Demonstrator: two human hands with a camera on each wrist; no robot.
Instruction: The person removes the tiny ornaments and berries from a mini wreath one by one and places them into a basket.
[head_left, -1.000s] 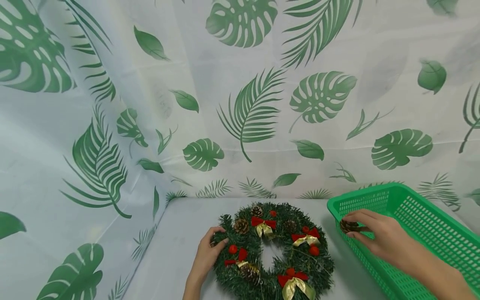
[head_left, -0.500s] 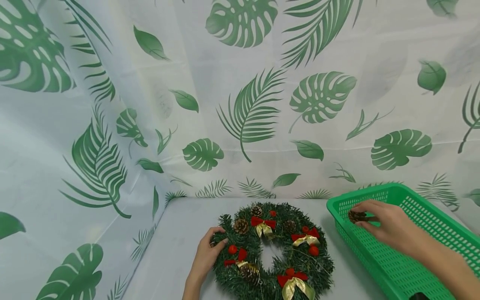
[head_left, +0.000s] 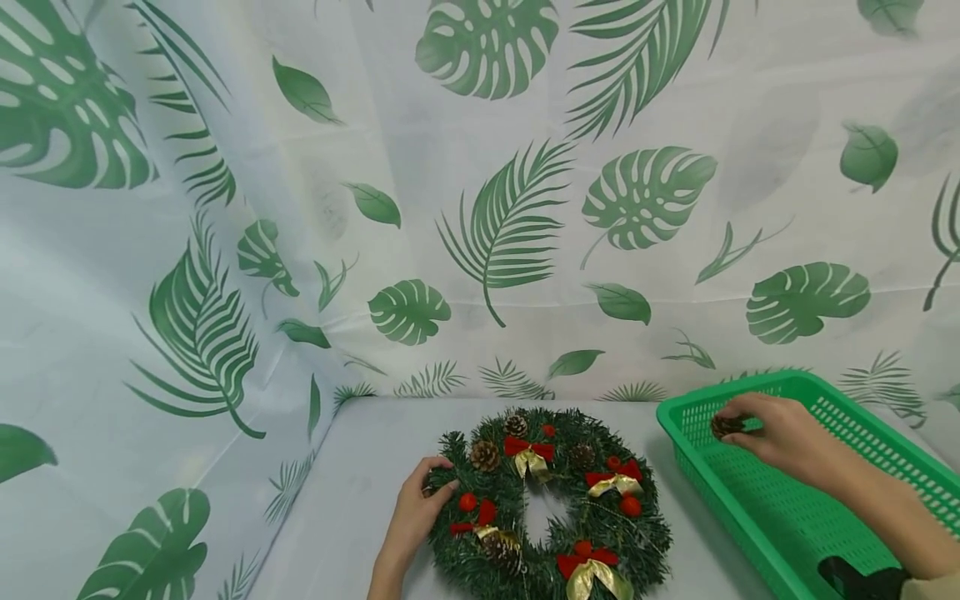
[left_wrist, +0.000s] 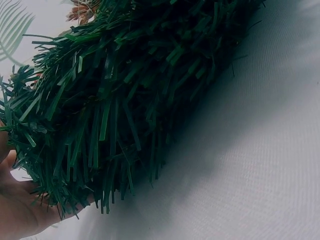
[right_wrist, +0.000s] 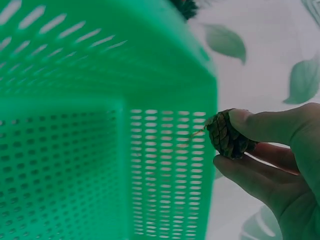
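Observation:
My right hand (head_left: 780, 433) pinches a brown pine cone (head_left: 726, 426) between thumb and fingers, over the far end of a green plastic basket (head_left: 780, 575). In the right wrist view a thin stem or wire sticks out of the pine cone (right_wrist: 227, 135) toward the basket's wall (right_wrist: 165, 170). A green Christmas wreath (head_left: 637, 542) with red and gold bows, red balls and several pine cones lies on the table. At its left edge my left hand (head_left: 417, 508) grips the greenery (left_wrist: 100, 125), the fingertips partly hidden in it.
The basket stands right of the wreath, its perforated walls raised. A white sheet with green leaves (head_left: 498, 225) hangs behind and at the left. The pale tabletop (head_left: 352, 467) shows left of the wreath. A dark wrist strap (head_left: 862, 579) is at the lower right.
My right hand has carried the pine cone from beside the basket's left rim rightward and slightly up, over the basket's inside. The left hand and wreath stay in place.

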